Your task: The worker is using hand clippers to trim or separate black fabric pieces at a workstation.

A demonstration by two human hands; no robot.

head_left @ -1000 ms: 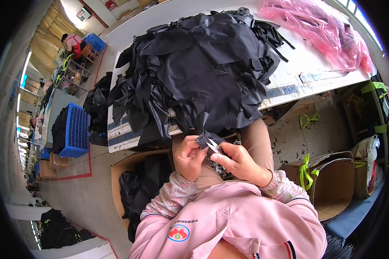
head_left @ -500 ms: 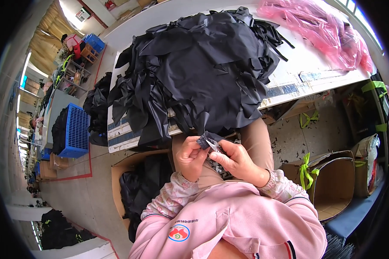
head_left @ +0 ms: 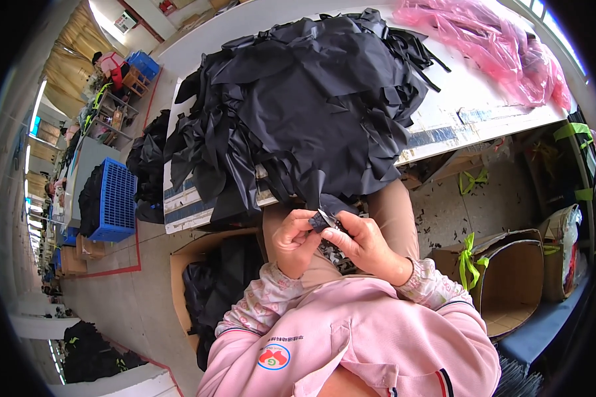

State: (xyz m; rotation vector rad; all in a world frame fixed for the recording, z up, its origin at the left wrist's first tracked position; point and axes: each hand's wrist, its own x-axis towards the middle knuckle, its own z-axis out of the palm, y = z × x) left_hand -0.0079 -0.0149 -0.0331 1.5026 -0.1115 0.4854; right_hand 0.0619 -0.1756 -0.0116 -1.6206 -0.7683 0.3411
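Both hands (head_left: 331,241) pinch dark scrap (head_left: 320,220) nr white table (head_left: 483,116).

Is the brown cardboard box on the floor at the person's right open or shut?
Open: the cardboard box shows its hollow brown inside, green strap hanging at its edge.

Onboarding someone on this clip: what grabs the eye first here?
The big heap of black fabric pieces covering the white table, with crumpled pink plastic sheeting at its far right end. Below the table edge, the left hand and right hand pinch a small dark fabric piece over the lap.
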